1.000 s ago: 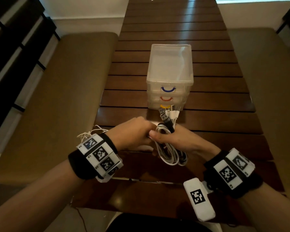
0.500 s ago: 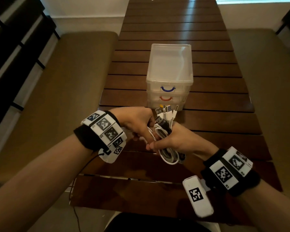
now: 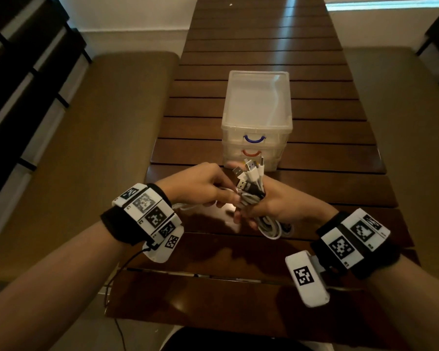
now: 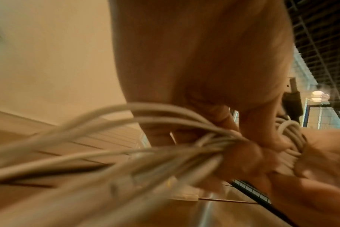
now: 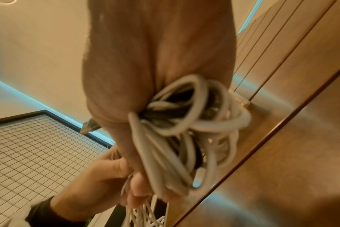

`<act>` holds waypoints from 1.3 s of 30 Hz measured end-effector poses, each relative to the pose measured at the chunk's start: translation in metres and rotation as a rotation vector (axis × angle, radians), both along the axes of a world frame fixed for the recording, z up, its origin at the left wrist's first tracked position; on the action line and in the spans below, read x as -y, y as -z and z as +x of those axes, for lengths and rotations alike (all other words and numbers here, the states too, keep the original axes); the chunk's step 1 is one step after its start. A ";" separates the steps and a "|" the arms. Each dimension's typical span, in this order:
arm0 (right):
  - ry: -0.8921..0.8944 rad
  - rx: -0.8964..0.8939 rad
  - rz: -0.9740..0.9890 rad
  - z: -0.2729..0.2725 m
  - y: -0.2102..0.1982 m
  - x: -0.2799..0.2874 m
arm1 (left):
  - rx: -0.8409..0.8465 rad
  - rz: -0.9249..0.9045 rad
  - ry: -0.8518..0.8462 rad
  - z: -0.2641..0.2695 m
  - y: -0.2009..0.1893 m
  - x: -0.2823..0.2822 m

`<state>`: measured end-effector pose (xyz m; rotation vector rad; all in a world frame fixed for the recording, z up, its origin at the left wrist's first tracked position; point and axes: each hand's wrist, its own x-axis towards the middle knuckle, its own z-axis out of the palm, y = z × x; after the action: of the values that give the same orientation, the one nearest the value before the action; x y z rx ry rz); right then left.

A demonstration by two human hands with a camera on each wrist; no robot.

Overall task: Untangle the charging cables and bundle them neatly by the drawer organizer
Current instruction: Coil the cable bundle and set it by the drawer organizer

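Observation:
My right hand point(image 3: 246, 214) grips a bundle of white and black charging cables point(image 3: 251, 196) upright over the wooden table point(image 3: 314, 188). USB plugs point(image 3: 249, 171) stick out above the fist and folded loops point(image 3: 271, 230) hang below it. My left hand point(image 3: 228, 198) pinches loose white strands point(image 4: 126, 138) right against the bundle's left side. In the right wrist view the cable coil point(image 5: 194, 122) bulges from my right fist and the left hand point(image 5: 107, 172) holds strands beneath it. The clear drawer organizer point(image 3: 257, 105), with blue and red handles, stands just beyond the plugs.
Padded brown benches point(image 3: 99, 148) run along both long sides of the table. Dark slatted shelving point(image 3: 23, 84) stands at the far left. A thin black wire point(image 3: 119, 274) hangs from my left wrist device over the near table edge.
The left hand swung up from the near left to the bundle's side, bringing the loose white strands with it. The bundle rose slightly toward the organizer.

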<state>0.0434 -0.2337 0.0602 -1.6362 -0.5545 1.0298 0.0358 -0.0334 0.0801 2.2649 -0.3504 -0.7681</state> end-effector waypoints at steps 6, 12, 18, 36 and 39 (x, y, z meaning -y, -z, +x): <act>-0.032 0.236 -0.153 -0.003 -0.002 -0.011 | 0.150 0.056 0.017 -0.006 -0.003 0.005; 0.137 0.378 -0.160 -0.008 0.009 -0.020 | 0.313 0.079 -0.029 -0.011 0.006 0.010; 0.127 0.162 0.013 -0.004 -0.005 -0.014 | 0.398 -0.140 -0.224 -0.014 0.016 0.020; 0.111 -0.039 -0.167 -0.029 0.012 -0.005 | 0.343 -0.143 -0.218 -0.021 0.032 0.025; 0.167 0.024 -0.168 -0.033 0.014 -0.009 | 0.307 -0.141 -0.187 -0.019 0.034 0.023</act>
<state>0.0100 -0.2247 0.0465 -1.8122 -0.3478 0.9551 0.0163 -0.0564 0.0465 2.2428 -0.3178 -0.2906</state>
